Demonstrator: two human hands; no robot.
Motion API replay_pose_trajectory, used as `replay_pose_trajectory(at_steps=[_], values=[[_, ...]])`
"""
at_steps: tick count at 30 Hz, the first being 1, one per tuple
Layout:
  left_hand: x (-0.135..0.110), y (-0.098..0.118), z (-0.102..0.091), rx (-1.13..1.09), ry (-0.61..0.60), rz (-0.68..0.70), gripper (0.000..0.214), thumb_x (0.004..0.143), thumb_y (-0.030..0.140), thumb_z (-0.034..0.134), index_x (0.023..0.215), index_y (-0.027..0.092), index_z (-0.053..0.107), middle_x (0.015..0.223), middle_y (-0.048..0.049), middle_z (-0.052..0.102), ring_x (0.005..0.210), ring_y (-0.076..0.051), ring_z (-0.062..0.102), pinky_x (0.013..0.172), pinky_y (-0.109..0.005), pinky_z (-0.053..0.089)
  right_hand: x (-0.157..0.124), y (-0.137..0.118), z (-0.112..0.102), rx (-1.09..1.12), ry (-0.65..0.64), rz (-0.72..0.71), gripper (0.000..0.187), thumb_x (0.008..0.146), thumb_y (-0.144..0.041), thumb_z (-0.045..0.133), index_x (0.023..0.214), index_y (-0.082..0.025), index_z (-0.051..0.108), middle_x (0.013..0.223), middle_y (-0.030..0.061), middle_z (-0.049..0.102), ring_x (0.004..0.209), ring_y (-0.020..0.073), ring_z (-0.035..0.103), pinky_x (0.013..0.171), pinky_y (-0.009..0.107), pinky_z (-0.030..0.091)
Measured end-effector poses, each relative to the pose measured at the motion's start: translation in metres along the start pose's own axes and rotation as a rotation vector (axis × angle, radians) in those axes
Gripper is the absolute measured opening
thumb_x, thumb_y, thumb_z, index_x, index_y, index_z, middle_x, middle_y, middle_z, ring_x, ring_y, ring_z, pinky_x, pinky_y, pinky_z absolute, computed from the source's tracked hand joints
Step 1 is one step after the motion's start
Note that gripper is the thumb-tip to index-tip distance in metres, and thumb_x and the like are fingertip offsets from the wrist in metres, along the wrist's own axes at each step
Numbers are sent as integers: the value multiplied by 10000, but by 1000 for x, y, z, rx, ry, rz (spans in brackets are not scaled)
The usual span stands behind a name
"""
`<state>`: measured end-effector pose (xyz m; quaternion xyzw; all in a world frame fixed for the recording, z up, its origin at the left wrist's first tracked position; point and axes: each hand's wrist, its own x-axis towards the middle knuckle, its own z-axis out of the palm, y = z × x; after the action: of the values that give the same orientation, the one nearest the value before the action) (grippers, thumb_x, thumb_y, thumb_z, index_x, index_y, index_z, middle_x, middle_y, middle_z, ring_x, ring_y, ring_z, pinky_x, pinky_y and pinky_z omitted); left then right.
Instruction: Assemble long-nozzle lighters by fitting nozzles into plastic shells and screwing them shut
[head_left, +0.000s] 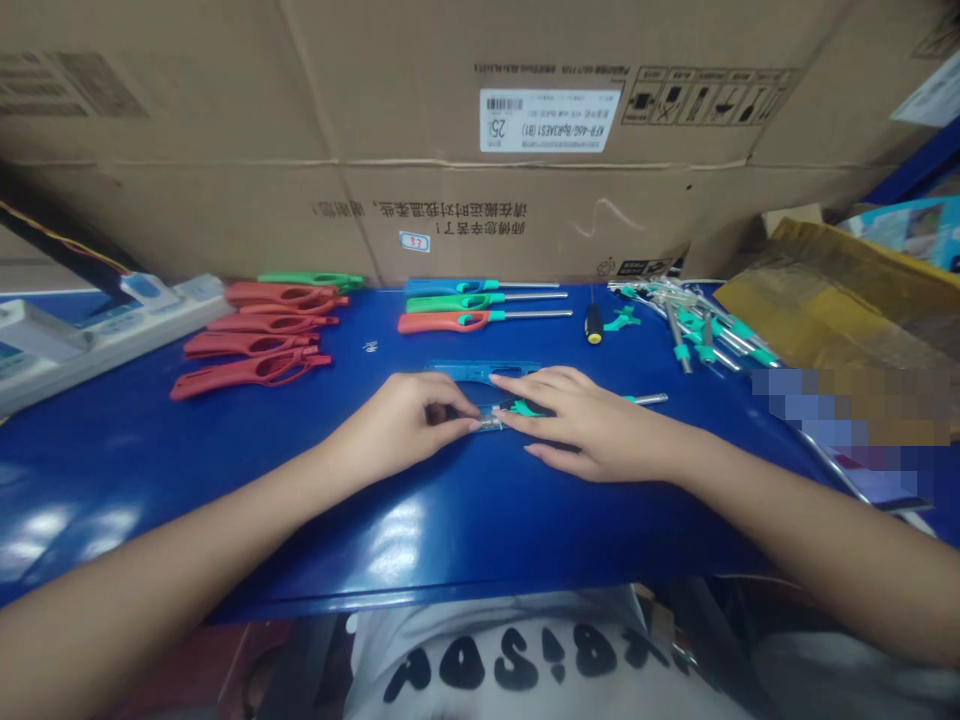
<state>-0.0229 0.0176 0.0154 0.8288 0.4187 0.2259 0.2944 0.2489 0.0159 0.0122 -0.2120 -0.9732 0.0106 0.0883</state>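
Note:
My left hand (409, 420) pinches the end of a small clear and metallic lighter part (490, 420) between thumb and fingers, just above the blue table. My right hand (600, 420) lies with fingers stretched out and apart. One of its fingertips touches the right end of that part. Under the right hand is a turquoise lighter inner piece (529, 407), mostly covered. A metal tube (649, 399) with a turquoise collar sticks out beyond that hand. Right behind both hands lies a blue lighter shell (457, 371), partly hidden by the right fingers.
Several red lighter shells (255, 374) lie at left, by a power strip (180, 310). Three assembled lighters (450, 321) are at the back. A screwdriver (594, 325) and a pile of metal lighter tubes (709, 335) lie at right. A cardboard wall (420, 110) stands behind.

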Motion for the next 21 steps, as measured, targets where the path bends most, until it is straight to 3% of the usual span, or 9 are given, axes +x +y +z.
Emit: replay_pose_trajectory(at_steps=[6, 9, 15, 18, 21], values=[[-1, 3, 2, 9, 17, -12, 118, 868, 275, 719, 919, 209, 803, 879, -19, 740, 714, -134, 647, 674, -248, 486, -1, 1, -2, 9, 13, 13, 473, 996, -300, 528, 1455, -185, 529, 1623, 162, 345, 1399, 312, 437, 1142, 554, 351], [-1, 5, 1, 33, 13, 7, 122, 878, 252, 704, 936, 206, 801, 882, -22, 735, 715, -132, 644, 682, -248, 487, -2, 4, -4, 26, 60, 11, 408, 999, -298, 519, 1384, -195, 604, 1603, 160, 383, 1394, 309, 449, 1134, 552, 358], [-1, 6, 1, 48, 17, 29, 123, 880, 232, 699, 946, 207, 800, 862, -23, 728, 705, -130, 641, 676, -247, 490, -6, 5, -9, 6, -26, -17, 445, 992, -335, 542, 1411, -189, 581, 1638, 178, 302, 1405, 340, 442, 1146, 582, 324], [-1, 7, 0, 58, 12, 40, 132, 883, 237, 689, 953, 206, 797, 876, -28, 731, 701, -132, 643, 671, -250, 495, -6, 8, -13, 50, 69, 10, 394, 987, -271, 541, 1369, -199, 611, 1561, 151, 452, 1359, 293, 491, 1125, 520, 363], [-2, 6, -1, 67, 0, 38, 149, 888, 262, 678, 963, 203, 791, 899, -34, 736, 700, -134, 644, 658, -249, 500, -7, 13, -15, 99, 179, 92, 268, 975, -237, 542, 1188, -217, 703, 1293, 108, 666, 1184, 247, 588, 1022, 442, 434]])
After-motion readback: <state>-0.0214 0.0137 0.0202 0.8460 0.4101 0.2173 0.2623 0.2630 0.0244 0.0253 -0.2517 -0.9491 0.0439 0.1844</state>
